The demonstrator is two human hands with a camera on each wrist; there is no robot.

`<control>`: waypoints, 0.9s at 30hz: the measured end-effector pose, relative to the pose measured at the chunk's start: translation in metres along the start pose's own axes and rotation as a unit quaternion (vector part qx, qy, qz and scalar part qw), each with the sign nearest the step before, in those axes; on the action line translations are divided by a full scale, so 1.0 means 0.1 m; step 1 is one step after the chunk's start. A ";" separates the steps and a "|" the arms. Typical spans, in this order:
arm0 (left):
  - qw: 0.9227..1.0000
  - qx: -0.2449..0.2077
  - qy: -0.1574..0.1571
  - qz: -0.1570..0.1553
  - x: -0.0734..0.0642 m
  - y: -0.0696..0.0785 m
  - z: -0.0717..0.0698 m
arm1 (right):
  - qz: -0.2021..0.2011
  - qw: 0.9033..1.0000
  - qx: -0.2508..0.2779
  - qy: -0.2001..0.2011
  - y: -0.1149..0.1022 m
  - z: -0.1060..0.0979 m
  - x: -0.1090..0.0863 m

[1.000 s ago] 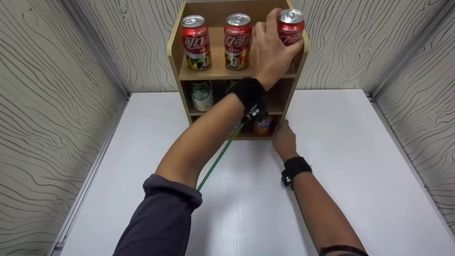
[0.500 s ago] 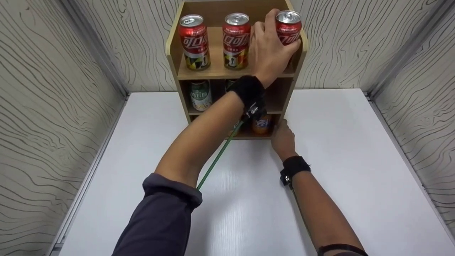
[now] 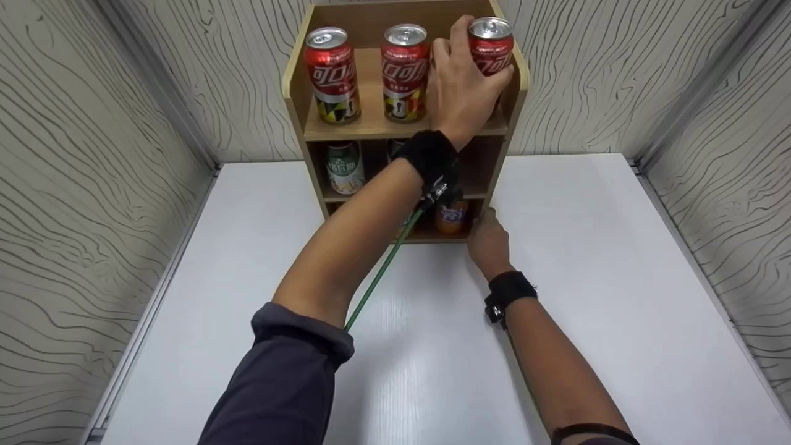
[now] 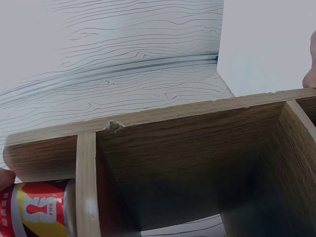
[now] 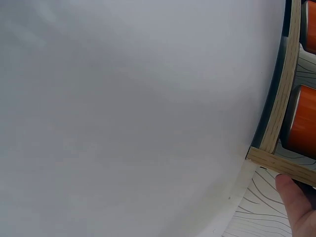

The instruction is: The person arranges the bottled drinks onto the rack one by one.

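Observation:
A wooden shelf rack (image 3: 516, 123) stands at the back of the table. My left hand (image 3: 463, 93) grips a red soda can (image 3: 492, 52) at the right end of its top level, thumb on the near side. In the left wrist view that can (image 4: 47, 210) has its base at the top shelf board. Two more red cans, one in the middle (image 3: 405, 74) and one at the left (image 3: 334, 77), stand upright beside it. My right hand (image 3: 490, 244) touches the outer right side of the rack near its bottom, and a straight finger (image 5: 291, 197) shows there.
Green-and-white cans (image 3: 345, 168) stand on the middle level, partly behind my left forearm. An orange can (image 3: 451, 216) stands on the bottom level. A green cable (image 3: 383, 269) runs from my left wrist. Patterned walls (image 3: 105, 185) enclose the white table (image 3: 426, 346).
The whole head view has shifted slightly. Against the rack, the gripped can has moved a little left, toward the middle can. My right hand keeps its place at the rack's side.

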State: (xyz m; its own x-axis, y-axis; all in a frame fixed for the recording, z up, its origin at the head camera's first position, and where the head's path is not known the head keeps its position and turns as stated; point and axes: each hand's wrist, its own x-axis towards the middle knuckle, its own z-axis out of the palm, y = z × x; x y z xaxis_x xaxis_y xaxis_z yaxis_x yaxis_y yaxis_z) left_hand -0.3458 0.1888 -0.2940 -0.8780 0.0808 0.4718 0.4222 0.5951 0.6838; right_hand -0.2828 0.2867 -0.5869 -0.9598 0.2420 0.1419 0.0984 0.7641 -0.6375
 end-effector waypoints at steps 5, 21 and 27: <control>1.000 -0.004 -0.001 -0.001 0.00 -0.01 0.02 | 0.000 1.000 -0.002 0.003 0.01 0.01 0.00; 1.000 -0.008 0.011 0.009 0.01 -0.04 0.06 | 0.000 1.000 -0.009 0.009 -0.01 0.00 0.00; 1.000 -0.004 0.003 0.000 -0.01 -0.06 0.07 | 0.008 1.000 -0.006 0.002 -0.01 0.01 0.00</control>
State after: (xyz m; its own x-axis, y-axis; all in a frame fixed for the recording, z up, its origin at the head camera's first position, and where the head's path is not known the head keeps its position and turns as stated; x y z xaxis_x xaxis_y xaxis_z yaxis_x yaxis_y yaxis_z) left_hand -0.3492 0.1906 -0.3022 -0.8761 0.0757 0.4762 0.4246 0.5891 0.6875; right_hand -0.2831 0.2853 -0.5863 -0.9569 0.2571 0.1352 0.1168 0.7668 -0.6312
